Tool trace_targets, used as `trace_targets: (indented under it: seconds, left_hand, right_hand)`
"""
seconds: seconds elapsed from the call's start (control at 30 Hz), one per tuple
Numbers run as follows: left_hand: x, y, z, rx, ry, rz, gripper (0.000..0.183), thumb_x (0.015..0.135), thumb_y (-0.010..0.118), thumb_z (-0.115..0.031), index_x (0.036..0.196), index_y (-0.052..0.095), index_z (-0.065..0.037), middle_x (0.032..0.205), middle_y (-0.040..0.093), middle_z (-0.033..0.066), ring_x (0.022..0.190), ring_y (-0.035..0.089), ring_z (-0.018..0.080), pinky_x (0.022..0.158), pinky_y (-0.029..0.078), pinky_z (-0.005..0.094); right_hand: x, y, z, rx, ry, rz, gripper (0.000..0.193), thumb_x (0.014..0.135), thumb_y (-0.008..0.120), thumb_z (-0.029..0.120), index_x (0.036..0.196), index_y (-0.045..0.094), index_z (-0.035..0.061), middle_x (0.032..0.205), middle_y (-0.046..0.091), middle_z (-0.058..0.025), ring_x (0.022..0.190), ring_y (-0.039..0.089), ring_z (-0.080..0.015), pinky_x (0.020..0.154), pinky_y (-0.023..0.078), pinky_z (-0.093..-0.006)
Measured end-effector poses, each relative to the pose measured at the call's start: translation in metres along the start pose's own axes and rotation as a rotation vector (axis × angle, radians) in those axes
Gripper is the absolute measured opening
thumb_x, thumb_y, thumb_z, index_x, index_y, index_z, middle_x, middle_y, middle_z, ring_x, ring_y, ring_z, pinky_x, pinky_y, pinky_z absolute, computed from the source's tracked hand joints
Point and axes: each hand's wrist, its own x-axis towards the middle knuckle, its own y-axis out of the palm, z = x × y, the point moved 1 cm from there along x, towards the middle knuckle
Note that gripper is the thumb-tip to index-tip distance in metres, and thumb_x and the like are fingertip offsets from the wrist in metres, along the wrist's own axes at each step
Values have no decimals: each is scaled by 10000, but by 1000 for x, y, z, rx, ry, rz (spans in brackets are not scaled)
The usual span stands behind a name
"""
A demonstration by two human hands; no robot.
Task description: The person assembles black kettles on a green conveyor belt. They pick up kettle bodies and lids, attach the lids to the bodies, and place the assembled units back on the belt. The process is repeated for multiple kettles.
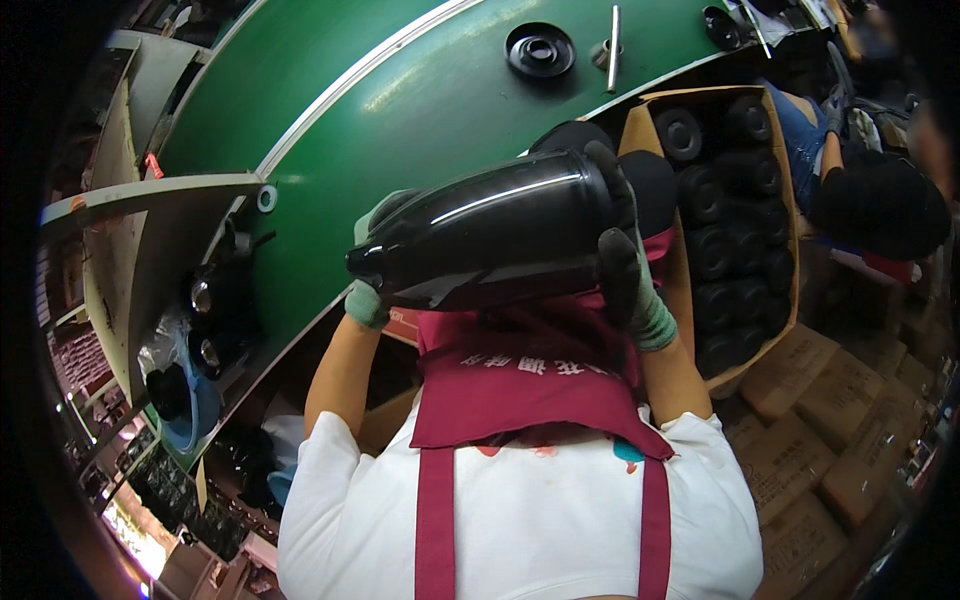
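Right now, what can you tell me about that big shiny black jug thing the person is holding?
The black jug body looks like glossy plastic, with long light streaks on its rounded side. It lies sideways above the red apron, narrower end toward the left hand, wider end in the right hand. Both gloved hands grip it, holding it off the green conveyor belt. Its inside is hidden.

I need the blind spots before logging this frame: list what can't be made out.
- Left hand, head view: mostly hidden behind the black jug body.
- Jug's underside: faces away.
- Lower layers in the cardboard box: covered by the black parts on top.
- Shelf items at left: dark, rim-distorted.
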Motion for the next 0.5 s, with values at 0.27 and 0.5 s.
trace_targets:
  seconds: [0.27, 0.5]
  left_hand:
    - [19, 30, -77, -6, 45, -81, 359, 948, 632, -239, 1147, 711, 49, 1024, 728, 96, 975, 698, 198, 893, 545, 323]
    - [25, 49, -90, 439, 551, -102, 322, 802, 711, -182, 1053, 746, 17, 994, 752, 141, 836, 715, 272, 774, 554, 365]
  right_hand:
    - [15, -26, 14, -242, 3, 88, 786, 1035, 611, 291, 1660, 174, 100, 1603, 396, -88, 1394, 465, -234, 1150, 393, -343]
    - [-3, -46, 32, -38, 252, 137, 767, 1006, 612, 507, 1598, 350, 96, 1561, 451, -113, 1430, 430, -247, 1198, 346, -378]
